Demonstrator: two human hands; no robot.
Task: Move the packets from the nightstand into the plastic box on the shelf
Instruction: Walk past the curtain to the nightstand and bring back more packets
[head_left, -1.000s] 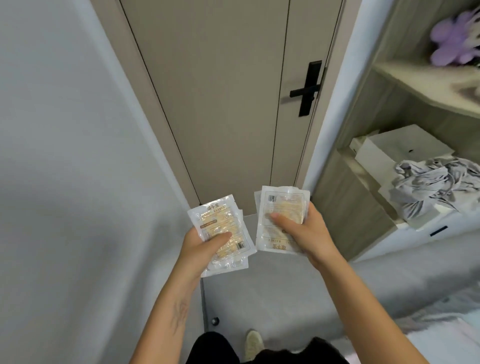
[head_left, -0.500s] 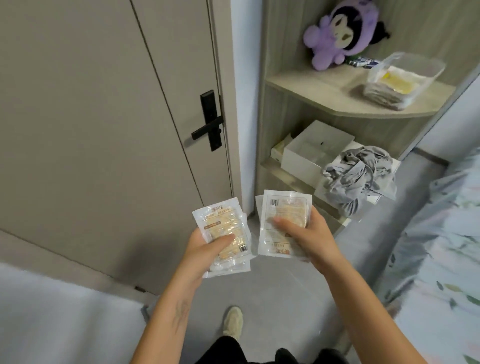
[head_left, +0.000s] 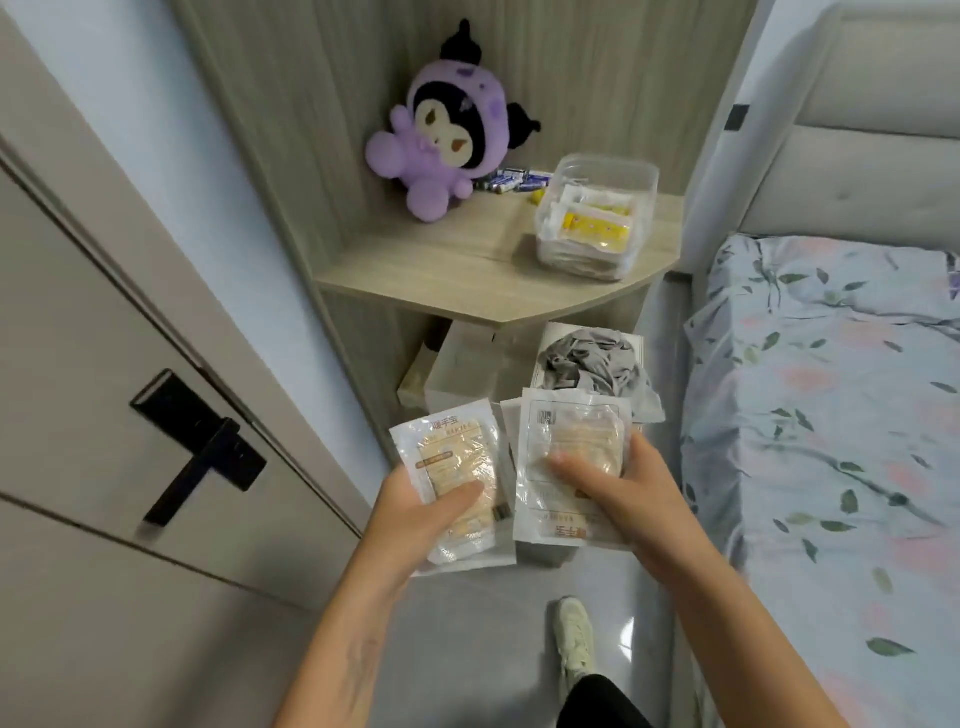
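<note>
From the head view, a narrow bedroom corner is being shown: a wooden shelf (head_left: 467, 270) is being flanked by a grey door (head_left: 130, 415) on one side and a bed (head_left: 831, 415) with a leaf-patterned sheet on the other. A clear plastic box (head_left: 597, 218) is being kept near the shelf's front edge, just beside a purple plush toy (head_left: 441, 150), and some packets are already being held inside it, so it is probably being filled in batches.

Two small stacks of packets are being carried below the shelf, well apart from the box. The left stack (head_left: 457, 478) is being grasped by the left hand (head_left: 415, 514), thumb pressed on top; the right stack (head_left: 566, 467) is being grasped by the right hand (head_left: 628, 499) in the same way. The load is likely being split so that more is moved per trip.

The packets are being seen as flat, white-edged pouches with a pale tan filling and printed labels, apparently light and slippery.
</note>
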